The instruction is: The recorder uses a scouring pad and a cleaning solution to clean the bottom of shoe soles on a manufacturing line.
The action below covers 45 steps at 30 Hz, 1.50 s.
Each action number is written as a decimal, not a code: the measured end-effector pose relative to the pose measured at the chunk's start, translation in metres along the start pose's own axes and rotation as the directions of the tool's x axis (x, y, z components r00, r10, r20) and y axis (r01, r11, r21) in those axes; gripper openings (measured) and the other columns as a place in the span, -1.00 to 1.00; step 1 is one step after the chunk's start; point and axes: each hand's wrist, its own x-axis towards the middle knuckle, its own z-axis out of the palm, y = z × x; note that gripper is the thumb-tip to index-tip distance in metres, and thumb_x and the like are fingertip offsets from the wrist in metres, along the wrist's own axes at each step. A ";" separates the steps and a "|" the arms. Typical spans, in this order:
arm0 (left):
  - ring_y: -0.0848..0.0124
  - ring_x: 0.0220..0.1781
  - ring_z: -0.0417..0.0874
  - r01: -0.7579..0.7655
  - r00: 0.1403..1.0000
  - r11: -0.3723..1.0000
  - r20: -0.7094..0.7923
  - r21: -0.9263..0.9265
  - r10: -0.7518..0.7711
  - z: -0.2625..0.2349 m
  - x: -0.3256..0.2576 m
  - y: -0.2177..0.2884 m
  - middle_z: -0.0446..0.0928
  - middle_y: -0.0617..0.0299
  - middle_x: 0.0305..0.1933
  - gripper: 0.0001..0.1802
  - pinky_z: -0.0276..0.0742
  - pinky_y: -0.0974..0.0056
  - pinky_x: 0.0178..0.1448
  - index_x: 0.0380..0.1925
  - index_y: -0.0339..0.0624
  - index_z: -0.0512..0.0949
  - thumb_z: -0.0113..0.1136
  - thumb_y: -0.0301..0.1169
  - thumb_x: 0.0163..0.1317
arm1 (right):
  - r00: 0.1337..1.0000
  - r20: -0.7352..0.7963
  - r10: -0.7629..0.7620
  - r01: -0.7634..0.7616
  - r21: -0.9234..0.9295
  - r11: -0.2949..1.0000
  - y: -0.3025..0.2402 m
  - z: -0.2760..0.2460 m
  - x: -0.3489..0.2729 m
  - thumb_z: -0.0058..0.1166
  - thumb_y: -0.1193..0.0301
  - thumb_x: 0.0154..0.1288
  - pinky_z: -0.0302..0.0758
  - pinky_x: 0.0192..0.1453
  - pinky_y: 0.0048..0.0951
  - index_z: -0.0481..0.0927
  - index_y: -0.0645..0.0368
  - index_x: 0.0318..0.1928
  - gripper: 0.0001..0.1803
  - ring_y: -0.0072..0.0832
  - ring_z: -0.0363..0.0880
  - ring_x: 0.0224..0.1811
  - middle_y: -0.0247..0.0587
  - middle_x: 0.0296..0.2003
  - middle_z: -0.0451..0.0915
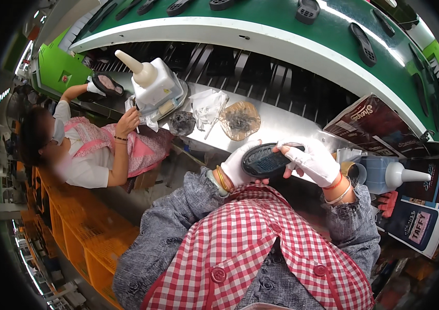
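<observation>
In front of my apron I hold a black shoe sole point(266, 160), tilted so that its hollow inside with a dark bluish patterned face shows. My left hand point(236, 164), in a white glove with bare fingertips, is wrapped around the sole's left end from below. My right hand point(312, 161), gloved the same way, bends over the sole's right end. Its fingertips press at the rim; whether anything small is pinched there is hidden. Just beyond the sole, a round brownish sticky-looking pad point(239, 121) with dark smears lies on the metal ledge point(276, 135).
White crumpled cloth point(208, 107) and a dark lump point(182, 123) lie beside a white spouted bottle point(152, 82). Another spouted bottle point(379, 173) stands at right near printed cardboard point(379, 124). Beyond, a green conveyor point(261, 26) carries several soles. A co-worker point(95, 139) sits left, near orange crates point(90, 227).
</observation>
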 end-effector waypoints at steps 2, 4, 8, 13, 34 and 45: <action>0.09 -0.57 0.63 0.078 0.996 0.996 0.036 -0.035 -0.076 -0.005 -0.001 0.007 0.62 0.03 -0.26 -0.44 0.45 0.30 -0.68 0.04 -0.12 0.43 -0.24 0.09 0.36 | 1.000 0.005 0.017 -0.017 -0.034 0.999 -0.012 0.005 0.003 0.06 0.22 0.33 0.29 -0.59 -0.74 0.64 0.23 -0.12 -0.67 -0.68 0.56 -0.57 -0.24 -0.35 0.64; 0.07 -0.59 0.62 0.075 0.996 0.997 0.050 -0.023 -0.074 -0.008 -0.003 0.011 0.62 0.01 -0.27 -0.45 0.44 0.30 -0.71 0.03 -0.14 0.43 -0.21 0.07 0.35 | 1.000 0.003 0.010 -0.010 -0.044 0.999 -0.013 0.006 0.006 0.08 0.19 0.31 0.29 -0.59 -0.75 0.65 0.22 -0.13 -0.66 -0.69 0.55 -0.58 -0.26 -0.38 0.65; 0.23 -0.41 0.64 -0.126 0.981 0.926 0.183 0.355 0.064 -0.019 -0.009 0.017 0.52 0.04 -0.06 -0.49 0.55 0.33 -0.50 0.15 -0.14 0.30 0.04 -0.48 0.14 | 1.000 0.005 -0.007 0.007 -0.059 0.998 0.002 0.003 0.013 0.10 0.17 0.29 0.30 -0.58 -0.74 0.66 0.20 -0.14 -0.65 -0.69 0.55 -0.58 -0.33 -0.40 0.66; 0.40 -0.20 0.63 -0.249 0.967 0.562 0.234 0.789 0.100 -0.033 -0.004 0.025 0.52 0.09 0.01 -0.17 0.61 0.38 -0.27 0.21 -0.11 0.24 0.30 -0.77 -0.11 | 0.999 0.038 0.003 -0.002 -0.022 1.000 0.004 -0.004 0.012 0.11 0.20 0.29 0.30 -0.57 -0.73 0.66 0.18 -0.12 -0.68 -0.69 0.56 -0.56 -0.36 -0.32 0.66; 0.28 -0.76 0.52 0.190 0.979 0.960 0.035 0.207 -0.202 -0.042 0.020 0.035 0.57 0.00 -0.55 -0.47 0.43 0.37 -0.78 -0.21 -0.40 0.51 -0.16 -0.06 0.35 | 0.999 -0.030 -0.020 0.017 -0.080 0.997 0.015 -0.043 -0.031 0.07 0.33 0.29 0.34 -0.49 -0.69 0.65 0.22 -0.17 -0.76 -0.67 0.55 -0.52 -0.36 -0.34 0.64; 0.26 -0.71 0.51 0.170 0.984 0.965 0.009 0.200 -0.176 -0.012 0.015 0.021 0.56 -0.03 -0.58 -0.33 0.38 0.38 -0.72 -0.17 -0.35 0.52 -0.32 0.10 0.37 | 0.925 -0.235 -0.300 0.294 -0.060 0.954 0.046 -0.021 -0.059 0.18 0.54 0.20 0.51 -0.16 -0.57 0.63 0.26 -0.14 -0.80 -0.52 0.61 -0.32 -0.27 -0.23 0.67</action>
